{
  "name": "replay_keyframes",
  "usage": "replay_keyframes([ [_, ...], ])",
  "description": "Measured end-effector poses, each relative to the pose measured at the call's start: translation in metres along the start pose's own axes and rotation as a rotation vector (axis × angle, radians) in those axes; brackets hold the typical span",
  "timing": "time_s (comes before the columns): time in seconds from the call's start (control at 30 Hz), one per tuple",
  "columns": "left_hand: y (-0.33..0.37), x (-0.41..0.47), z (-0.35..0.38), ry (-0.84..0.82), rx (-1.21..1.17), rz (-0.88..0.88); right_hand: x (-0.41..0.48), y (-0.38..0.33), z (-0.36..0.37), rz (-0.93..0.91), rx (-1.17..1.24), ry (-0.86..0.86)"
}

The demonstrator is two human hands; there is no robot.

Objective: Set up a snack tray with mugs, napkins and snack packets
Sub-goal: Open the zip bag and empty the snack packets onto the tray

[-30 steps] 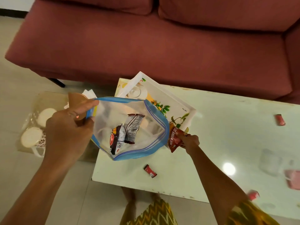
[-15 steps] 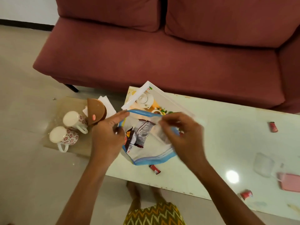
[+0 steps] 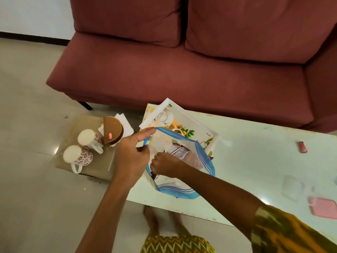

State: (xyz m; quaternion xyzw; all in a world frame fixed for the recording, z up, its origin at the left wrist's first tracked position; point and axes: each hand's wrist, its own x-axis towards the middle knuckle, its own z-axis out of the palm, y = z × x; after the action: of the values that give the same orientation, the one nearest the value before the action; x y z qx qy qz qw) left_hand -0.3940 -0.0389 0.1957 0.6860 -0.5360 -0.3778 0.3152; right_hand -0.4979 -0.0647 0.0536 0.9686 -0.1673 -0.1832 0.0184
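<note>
Snack packets [image 3: 177,151] are lying inside a clear zip bag with a blue rim [image 3: 204,154], which is held open above the near-left corner of the white bench [image 3: 255,161]. As far as I can judge, the task is only at its beginning: the printed tray [image 3: 184,116] is resting on the bench corner just behind the bag and is looking bare, except that a dark red packet edge is perhaps peeking out by its right side, partly hidden. Two mugs [image 3: 80,148] and white napkins [image 3: 124,121] beside a brown round holder [image 3: 112,129] are waiting on a low glass stand [image 3: 94,170] on the floor, well apart from the tray. The left hand [image 3: 131,154] is pinching the bag's rim between thumb and fingers and keeping the mouth wide. The right hand [image 3: 164,164] is reaching inside the bag, fingers curled; whether it is gripping a packet already, I cannot tell. Mugs and napkins are left to be moved.
</note>
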Motion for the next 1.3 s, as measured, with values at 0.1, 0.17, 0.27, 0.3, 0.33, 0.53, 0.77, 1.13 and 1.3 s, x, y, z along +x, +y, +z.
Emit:
replay_keyframes([
  [0.1,-0.006,0.003,0.001,-0.002,0.088,0.017,-0.009,0.005,-0.011,0.063,0.061,0.065],
  [0.17,-0.008,0.005,0.004,-0.006,0.122,0.007,-0.023,0.006,-0.029,0.15,0.143,0.101],
  [0.27,-0.007,0.007,0.005,0.001,0.15,0.008,-0.06,0.004,-0.063,0.29,0.247,0.346],
  [0.3,-0.007,0.009,0.005,0.008,0.147,0.01,-0.076,0.004,-0.07,0.319,0.286,0.453],
  [0.33,-0.007,0.01,0.004,0.01,0.135,0.004,-0.093,0.003,-0.074,0.349,0.315,0.55],
  [0.53,-0.007,0.019,-0.006,0.106,0.113,-0.01,-0.169,0.015,-0.072,0.567,0.357,0.935],
  [0.77,-0.036,0.035,0.001,0.212,0.151,-0.086,-0.186,0.062,0.037,0.636,0.31,0.798],
  [1.13,-0.101,0.061,0.043,0.276,0.109,-0.067,-0.129,0.101,0.212,0.686,0.352,0.35],
  [1.3,-0.118,0.071,0.053,0.176,0.052,-0.108,-0.122,0.102,0.245,0.607,0.302,0.319],
])
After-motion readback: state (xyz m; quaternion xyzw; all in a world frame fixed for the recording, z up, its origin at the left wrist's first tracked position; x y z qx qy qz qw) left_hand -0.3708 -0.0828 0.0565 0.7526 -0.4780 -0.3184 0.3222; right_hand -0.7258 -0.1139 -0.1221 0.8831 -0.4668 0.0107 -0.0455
